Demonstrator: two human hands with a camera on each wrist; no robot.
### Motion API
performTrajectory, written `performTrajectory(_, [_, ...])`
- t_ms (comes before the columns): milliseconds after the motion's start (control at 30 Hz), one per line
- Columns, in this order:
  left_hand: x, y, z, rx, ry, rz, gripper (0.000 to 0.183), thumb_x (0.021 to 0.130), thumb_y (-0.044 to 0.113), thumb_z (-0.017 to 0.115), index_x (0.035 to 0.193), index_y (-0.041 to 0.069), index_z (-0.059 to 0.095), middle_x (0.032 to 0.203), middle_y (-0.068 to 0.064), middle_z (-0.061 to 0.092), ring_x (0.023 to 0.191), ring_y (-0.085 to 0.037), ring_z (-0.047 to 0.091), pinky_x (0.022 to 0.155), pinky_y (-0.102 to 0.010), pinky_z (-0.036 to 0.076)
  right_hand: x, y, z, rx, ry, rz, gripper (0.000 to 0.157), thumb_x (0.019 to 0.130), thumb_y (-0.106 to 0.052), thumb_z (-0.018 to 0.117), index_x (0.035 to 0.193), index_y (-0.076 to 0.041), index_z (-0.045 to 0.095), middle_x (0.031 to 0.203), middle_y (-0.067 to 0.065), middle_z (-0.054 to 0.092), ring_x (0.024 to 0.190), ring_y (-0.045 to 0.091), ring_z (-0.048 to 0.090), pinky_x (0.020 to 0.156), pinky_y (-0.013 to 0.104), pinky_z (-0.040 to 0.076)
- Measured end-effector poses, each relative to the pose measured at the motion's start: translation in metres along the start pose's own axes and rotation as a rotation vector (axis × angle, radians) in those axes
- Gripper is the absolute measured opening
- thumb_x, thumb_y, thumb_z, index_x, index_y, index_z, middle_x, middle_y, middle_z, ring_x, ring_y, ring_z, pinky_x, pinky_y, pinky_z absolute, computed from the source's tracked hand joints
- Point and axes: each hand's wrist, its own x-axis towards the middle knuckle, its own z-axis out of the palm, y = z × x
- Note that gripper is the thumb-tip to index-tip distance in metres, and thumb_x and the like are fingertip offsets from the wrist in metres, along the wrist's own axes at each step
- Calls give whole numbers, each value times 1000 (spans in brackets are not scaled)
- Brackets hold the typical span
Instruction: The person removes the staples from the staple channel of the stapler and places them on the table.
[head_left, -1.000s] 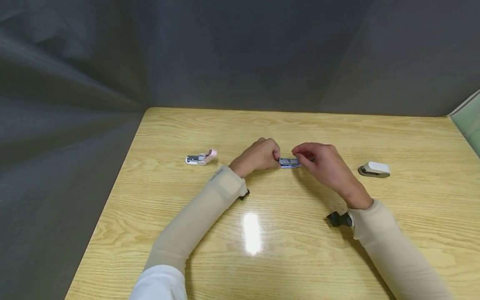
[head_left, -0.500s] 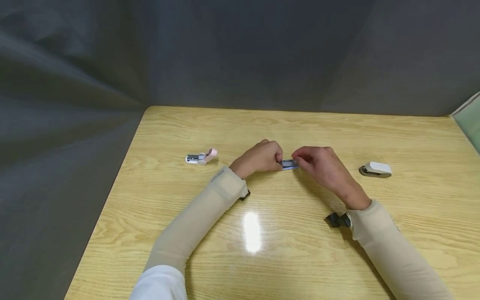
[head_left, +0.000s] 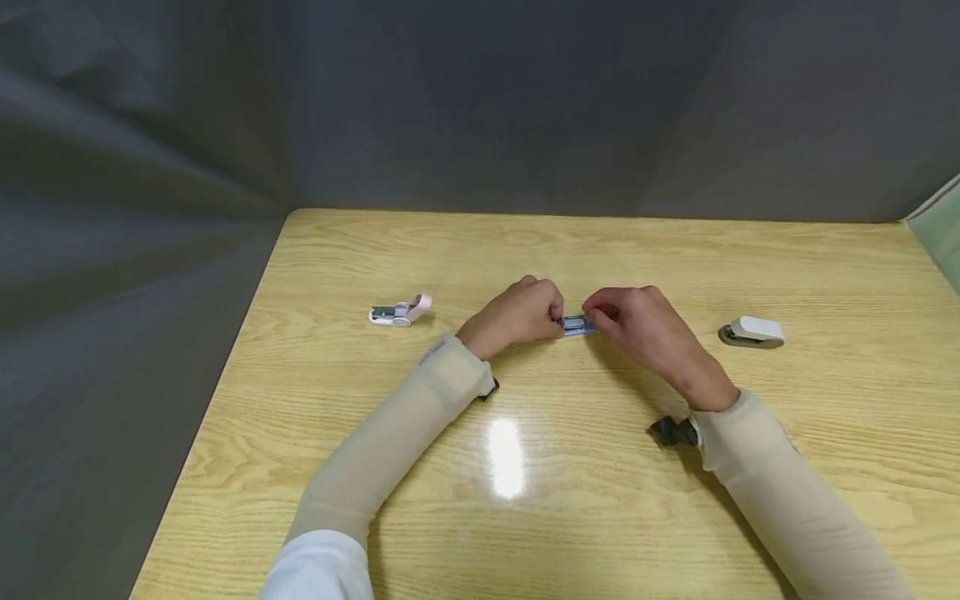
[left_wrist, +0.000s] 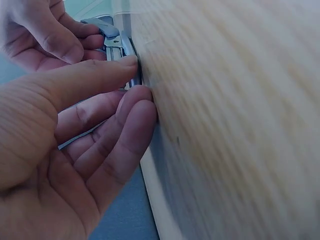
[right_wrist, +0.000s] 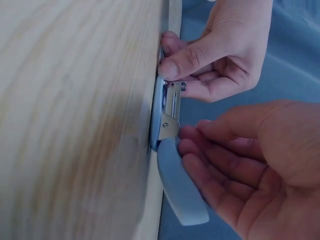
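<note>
A light blue stapler (right_wrist: 182, 185) lies on the table between the hands, its top cover swung back and its metal magazine (right_wrist: 171, 110) exposed. My left hand (head_left: 523, 312) pinches one end of its base between thumb and fingers; the left wrist view shows this thumb (left_wrist: 95, 77) close up. On the other side, my right hand (head_left: 641, 329) has bent fingers touching the stapler by the hinge and cover. Its thumb (right_wrist: 235, 122) lies near the fingertips; whether they pinch anything is hidden. In the head view the hands cover both ends of the stapler.
A pink and white stapler (head_left: 400, 312), cover folded back, sits to the left on the wooden table (head_left: 420, 517). To the right is a white and grey stapler (head_left: 752, 332) with its cover down. A dark sheet (head_left: 480, 108) rises behind the table.
The right fingertips have shifted slightly left along the stapler, and less of it shows between the hands. My left hand keeps its grip on the end. The other staplers stay in place.
</note>
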Motion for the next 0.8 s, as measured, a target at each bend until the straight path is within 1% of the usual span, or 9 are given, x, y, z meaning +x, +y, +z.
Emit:
performTrajectory(167, [0, 2, 0, 20, 3, 19, 44, 92, 17, 80, 62, 16, 48, 61, 4, 36, 74, -16, 37, 64, -27, 31, 1, -6, -1, -61, -34, 13, 13, 99, -2, 65, 101, 2, 77, 85, 8, 74, 61, 13, 56, 60, 34, 51])
performTrajectory(267, [0, 3, 0, 18, 3, 22, 45, 92, 16, 79, 62, 16, 46, 61, 4, 33, 68, -14, 33, 61, -26, 29, 1, -10, -2, -86, -58, 16, 13, 99, -3, 65, 102, 3, 77, 87, 10, 74, 62, 14, 57, 61, 37, 52])
performTrajectory(433, [0, 2, 1, 11, 1, 24, 46, 92, 16, 79, 61, 16, 46, 60, 5, 31, 64, -13, 30, 59, -25, 27, 0, -13, -1, -120, -75, 11, 13, 99, -2, 64, 102, 2, 77, 87, 10, 74, 60, 15, 54, 61, 38, 51])
performTrajectory(533, [-1, 1, 2, 5, 2, 23, 45, 92, 16, 79, 61, 16, 47, 59, 5, 31, 64, -13, 31, 59, -25, 28, -1, -16, 1, -151, -66, 0, 12, 97, 1, 65, 100, 2, 77, 84, 9, 72, 61, 17, 54, 61, 39, 51])
performTrajectory(600, [-1, 2, 2, 4, 1, 24, 44, 93, 16, 79, 61, 16, 49, 59, 6, 33, 65, -13, 32, 59, -25, 29, -1, -18, 2, -168, -63, -1, 11, 97, 2, 65, 97, 1, 76, 80, 7, 69, 60, 18, 52, 59, 39, 49])
performTrajectory(733, [-1, 3, 2, -7, -7, 26, 39, 94, 15, 79, 64, 15, 54, 59, 5, 36, 60, -12, 32, 58, -25, 30, -2, -23, 4, -183, -83, 4, 12, 98, 1, 63, 92, -1, 74, 71, 3, 61, 56, 15, 46, 53, 35, 44])
performTrajectory(800, [-1, 3, 3, -13, -11, 27, 37, 94, 14, 78, 65, 13, 56, 59, 4, 35, 57, -11, 30, 58, -24, 29, -2, -24, 5, -179, -92, 10, 14, 99, 1, 62, 92, -1, 74, 70, 2, 59, 54, 14, 44, 51, 33, 42])
